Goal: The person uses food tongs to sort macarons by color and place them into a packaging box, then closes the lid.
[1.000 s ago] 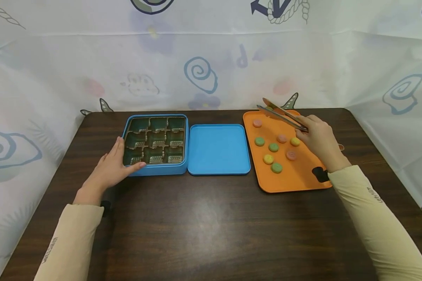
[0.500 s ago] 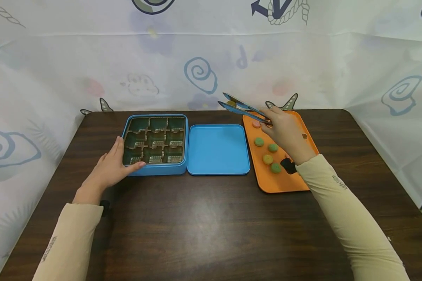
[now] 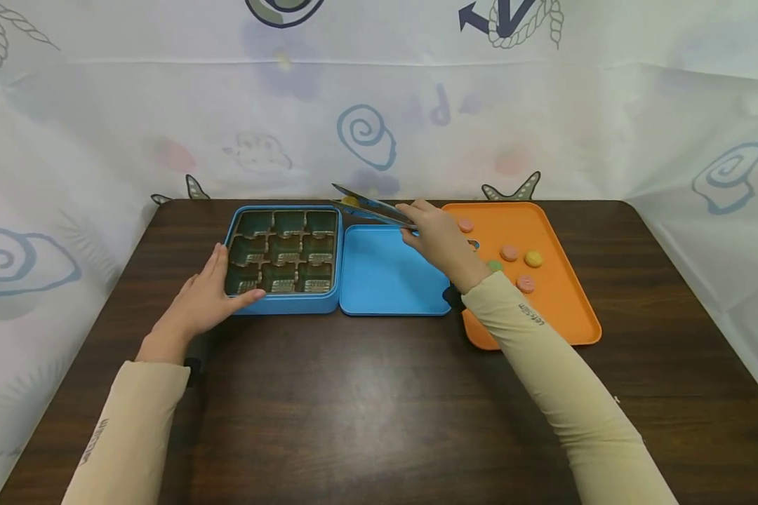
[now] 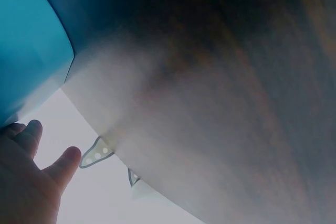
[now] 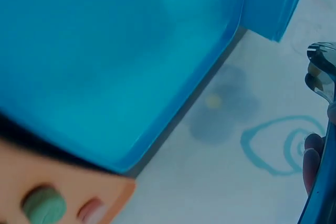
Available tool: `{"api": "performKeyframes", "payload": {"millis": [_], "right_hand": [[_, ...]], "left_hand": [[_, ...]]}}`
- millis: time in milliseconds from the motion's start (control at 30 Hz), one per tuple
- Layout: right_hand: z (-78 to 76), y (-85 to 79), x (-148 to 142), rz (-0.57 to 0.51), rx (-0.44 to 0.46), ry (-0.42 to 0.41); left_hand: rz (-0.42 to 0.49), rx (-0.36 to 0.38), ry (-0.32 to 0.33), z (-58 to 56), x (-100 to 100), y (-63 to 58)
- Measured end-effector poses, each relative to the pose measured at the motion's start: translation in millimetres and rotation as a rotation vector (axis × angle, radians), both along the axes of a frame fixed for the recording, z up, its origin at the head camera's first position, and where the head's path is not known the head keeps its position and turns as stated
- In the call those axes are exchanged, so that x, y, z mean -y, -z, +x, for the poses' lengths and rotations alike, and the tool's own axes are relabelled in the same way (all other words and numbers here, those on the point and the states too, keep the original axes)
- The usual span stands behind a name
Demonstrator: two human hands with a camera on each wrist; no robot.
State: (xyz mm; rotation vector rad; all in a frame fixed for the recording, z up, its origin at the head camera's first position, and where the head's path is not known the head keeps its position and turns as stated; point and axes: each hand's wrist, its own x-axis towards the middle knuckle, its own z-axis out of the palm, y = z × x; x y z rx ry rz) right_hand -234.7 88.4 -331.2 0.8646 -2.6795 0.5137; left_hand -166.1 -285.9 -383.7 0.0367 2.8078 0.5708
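Note:
My left hand (image 3: 198,301) rests on the near left corner of a blue box (image 3: 290,304), fingers along its left side and thumb on the front rim. Inside the box lies a dark divided insert (image 3: 284,249) with several compartments. My right hand (image 3: 442,242) grips metal tongs (image 3: 379,209) pointing left. Between the tong tips is a small round yellow macaron (image 3: 350,201), held above the back of the blue lid (image 3: 385,280). In the right wrist view the tongs (image 5: 321,61) and fingers show at the right edge.
An orange tray (image 3: 562,315) stands right of the lid, partly hidden by my right forearm. On it lie several macarons, among them a yellow one (image 3: 533,259), a pink one (image 3: 525,283) and a green one (image 5: 44,205). A patterned cloth (image 3: 379,84) hangs behind the table.
My right hand has carried the tongs and the yellow macaron leftward, from above the orange tray to over the blue lid's back edge. The left hand stays on the box.

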Motion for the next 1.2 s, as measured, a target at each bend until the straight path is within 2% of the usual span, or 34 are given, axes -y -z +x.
{"api": "performKeyframes", "payload": {"millis": [233, 333, 667, 1200], "right_hand": [[-6.6, 7.8, 22, 0.005, 0.046, 0.006], [-6.3, 10.0, 30, 0.005, 0.083, -0.005], [-3.6, 17.1, 47, 0.057, 0.114, 0.005], [-2.2, 22.0, 48, 0.025, 0.076, 0.017]], "left_hand": [[0.0, 0.011, -0.007, -0.4, -1, -0.6], [-0.002, 0.009, -0.01, -0.7, -1, -0.1], [-0.005, 0.009, -0.011, -1.8, -1, 0.9], [-0.008, -0.042, -0.001, -0.1, -1, 1.8]]}}
